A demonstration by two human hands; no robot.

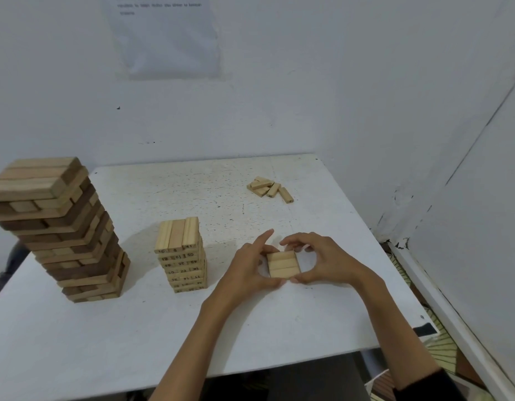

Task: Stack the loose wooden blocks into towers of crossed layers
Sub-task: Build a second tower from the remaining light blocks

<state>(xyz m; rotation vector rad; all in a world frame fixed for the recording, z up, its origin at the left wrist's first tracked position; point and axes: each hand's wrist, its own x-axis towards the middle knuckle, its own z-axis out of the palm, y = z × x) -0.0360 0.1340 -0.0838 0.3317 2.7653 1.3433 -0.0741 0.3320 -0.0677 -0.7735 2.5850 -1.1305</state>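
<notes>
Left hand (247, 264): curled against the left side of the low stack, thumb at the near edge, index finger stretched out past the far edge.
Right hand (325, 261): curled round the right side of the same stack, fingertips at the far edge, thumb at the near edge, close to the left thumb.
Low stack (282, 264): one, held between both hands on the table (192, 328); three pale blocks side by side on top; number of layers beneath not discernible.
Numbered tower (182, 256): one, just left of the left hand; pale wood, crossed layers of three. Printed end numbers legible: 16, 8, 41 on the top layer; 50, 12, 23, 11, 14 lower down; remainder blurred.
Large tower (59, 227): one, well left of the left hand; mixed dark and light wood, crossed layers, slightly uneven; no markings seen.
Loose blocks (269, 189): five countable, heaped beyond the hands toward the far edge; dark print on two ends, unreadable.
Paper sheet (166, 36): one, on the wall (337, 82) well beyond the hands; printed lines too blurred to read.
</notes>
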